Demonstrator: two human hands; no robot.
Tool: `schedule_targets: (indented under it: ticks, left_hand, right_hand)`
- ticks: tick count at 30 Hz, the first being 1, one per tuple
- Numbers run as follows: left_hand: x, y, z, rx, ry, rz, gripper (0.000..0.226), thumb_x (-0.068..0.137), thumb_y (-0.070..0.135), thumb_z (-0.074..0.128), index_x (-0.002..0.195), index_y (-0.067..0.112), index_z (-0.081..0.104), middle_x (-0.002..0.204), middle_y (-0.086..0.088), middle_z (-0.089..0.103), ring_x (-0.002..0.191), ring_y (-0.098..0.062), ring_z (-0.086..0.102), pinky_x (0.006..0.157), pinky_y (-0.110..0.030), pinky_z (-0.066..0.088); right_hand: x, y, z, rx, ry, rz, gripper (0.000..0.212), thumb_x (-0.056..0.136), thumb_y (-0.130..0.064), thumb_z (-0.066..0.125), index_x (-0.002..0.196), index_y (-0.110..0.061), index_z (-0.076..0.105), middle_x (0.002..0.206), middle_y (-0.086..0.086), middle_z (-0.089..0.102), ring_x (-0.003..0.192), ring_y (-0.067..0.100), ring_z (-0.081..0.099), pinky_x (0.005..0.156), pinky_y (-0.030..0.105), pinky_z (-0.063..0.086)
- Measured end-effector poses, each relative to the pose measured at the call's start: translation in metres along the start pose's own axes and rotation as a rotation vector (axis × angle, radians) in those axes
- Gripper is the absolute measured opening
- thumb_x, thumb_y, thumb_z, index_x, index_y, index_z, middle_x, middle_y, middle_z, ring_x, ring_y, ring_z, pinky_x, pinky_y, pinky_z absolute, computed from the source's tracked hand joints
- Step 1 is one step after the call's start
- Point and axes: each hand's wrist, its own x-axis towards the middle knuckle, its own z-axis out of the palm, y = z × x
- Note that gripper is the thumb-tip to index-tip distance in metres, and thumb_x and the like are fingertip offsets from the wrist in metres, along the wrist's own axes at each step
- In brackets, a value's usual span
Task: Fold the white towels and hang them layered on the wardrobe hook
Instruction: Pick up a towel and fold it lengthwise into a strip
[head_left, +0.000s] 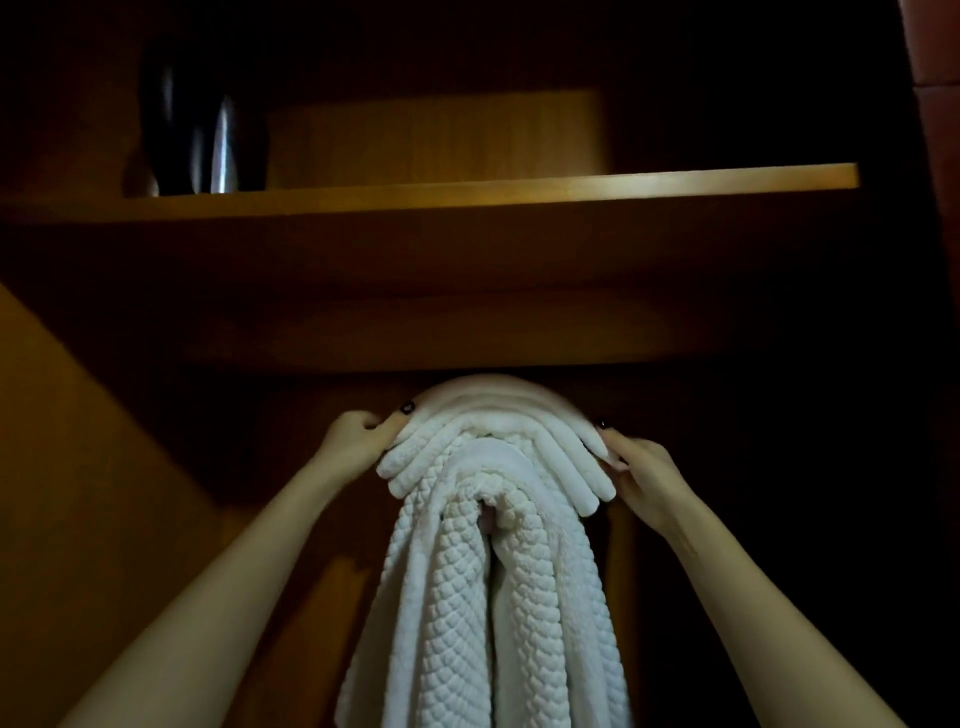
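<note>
Between your fingers the towels seemed soft and floppy. Your left hand and right hand pinched their folded edges.

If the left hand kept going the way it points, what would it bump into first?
The left hand grips the folded white towel, so that towel comes first. Behind it probably the wardrobe's back wall, though the dark hides depth.
</note>
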Motion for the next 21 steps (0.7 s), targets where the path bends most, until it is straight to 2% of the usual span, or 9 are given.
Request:
schedule_targets:
  ticks: [3, 5, 7, 8, 10, 12, 15, 17, 21]
  left_hand:
    - [0.0, 0.011, -0.004, 0.411, 0.116, 0.127, 0.056, 0.094, 0.056, 0.046, 0.061, 0.013, 0.059, 0.082, -0.015, 0.065, 0.083, -0.032, 0.06, 0.068, -0.034, 0.046]
    - [0.001, 0.023, -0.002, 0.527, 0.121, 0.26, 0.05, 0.096, 0.056, 0.04, 0.095, 0.016, 0.071, 0.114, -0.019, 0.064, 0.108, -0.035, 0.058, 0.087, -0.04, 0.049]
    - [0.007, 0.036, 0.007, 0.497, -0.034, 0.405, 0.046, 0.101, 0.048, 0.037, 0.135, 0.023, 0.056, 0.138, -0.013, 0.055, 0.128, -0.031, 0.049, 0.102, -0.042, 0.043]
    - [0.008, 0.04, 0.014, 0.453, -0.107, 0.416, 0.046, 0.103, 0.045, 0.035, 0.14, 0.024, 0.051, 0.143, -0.011, 0.052, 0.131, -0.03, 0.047, 0.104, -0.043, 0.041]
    - [0.011, 0.041, 0.026, 0.347, -0.172, 0.34, 0.045, 0.104, 0.045, 0.032, 0.14, 0.026, 0.05, 0.143, -0.009, 0.052, 0.128, -0.031, 0.05, 0.105, -0.043, 0.04]
    - [0.013, 0.033, 0.034, 0.251, -0.161, 0.287, 0.044, 0.104, 0.046, 0.03, 0.143, 0.032, 0.046, 0.144, -0.006, 0.052, 0.129, -0.029, 0.05, 0.107, -0.04, 0.039]
    - [0.013, 0.025, 0.036, 0.218, -0.135, 0.253, 0.044, 0.104, 0.049, 0.03, 0.143, 0.038, 0.044, 0.144, -0.003, 0.052, 0.131, -0.027, 0.048, 0.109, -0.037, 0.037]
    - [0.014, 0.027, 0.035, 0.182, -0.184, 0.17, 0.048, 0.102, 0.053, 0.031, 0.141, 0.031, 0.048, 0.144, -0.006, 0.051, 0.131, -0.028, 0.047, 0.111, -0.04, 0.036]
    - [0.0, 0.043, 0.022, 0.292, -0.217, 0.199, 0.047, 0.103, 0.044, 0.036, 0.135, 0.013, 0.052, 0.136, -0.014, 0.053, 0.127, -0.031, 0.048, 0.098, -0.033, 0.038]
  right_hand:
    - [-0.004, -0.011, 0.0, -0.473, 0.146, -0.181, 0.037, 0.098, -0.027, 0.058, 0.071, -0.001, 0.059, 0.06, 0.003, 0.054, 0.054, 0.007, 0.05, 0.055, 0.022, 0.038]
    - [-0.006, -0.02, 0.006, -0.633, 0.224, -0.358, 0.044, 0.098, -0.025, 0.057, 0.057, -0.009, 0.052, 0.05, -0.006, 0.047, 0.044, 0.0, 0.042, 0.047, 0.022, 0.031]
    - [-0.009, -0.029, 0.024, -0.696, 0.163, -0.507, 0.029, 0.098, -0.023, 0.055, 0.075, -0.009, 0.065, 0.069, -0.005, 0.06, 0.065, 0.002, 0.055, 0.054, 0.016, 0.037]
    - [-0.009, -0.031, 0.035, -0.743, 0.1, -0.548, 0.021, 0.099, -0.024, 0.054, 0.095, -0.011, 0.071, 0.087, -0.005, 0.065, 0.081, 0.004, 0.059, 0.063, 0.009, 0.04]
    - [-0.005, -0.032, 0.053, -0.868, -0.038, -0.544, 0.03, 0.1, -0.031, 0.052, 0.12, -0.014, 0.066, 0.109, -0.004, 0.066, 0.098, 0.009, 0.062, 0.082, 0.016, 0.048]
    - [-0.001, -0.026, 0.06, -1.031, -0.091, -0.513, 0.037, 0.101, -0.04, 0.047, 0.12, -0.013, 0.064, 0.109, 0.003, 0.068, 0.098, 0.019, 0.064, 0.086, 0.037, 0.053]
    - [-0.001, -0.017, 0.059, -1.114, -0.098, -0.543, 0.041, 0.103, -0.042, 0.041, 0.137, -0.021, 0.054, 0.113, 0.001, 0.065, 0.104, 0.021, 0.061, 0.076, 0.03, 0.043]
    - [-0.004, -0.019, 0.056, -1.196, -0.138, -0.53, 0.046, 0.104, -0.042, 0.04, 0.146, -0.024, 0.043, 0.123, 0.004, 0.061, 0.113, 0.023, 0.057, 0.079, 0.027, 0.037]
    - [-0.022, -0.032, 0.055, -1.214, -0.175, -0.418, 0.055, 0.102, -0.042, 0.044, 0.153, -0.029, 0.028, 0.147, 0.01, 0.043, 0.132, 0.029, 0.045, 0.106, 0.044, 0.04]
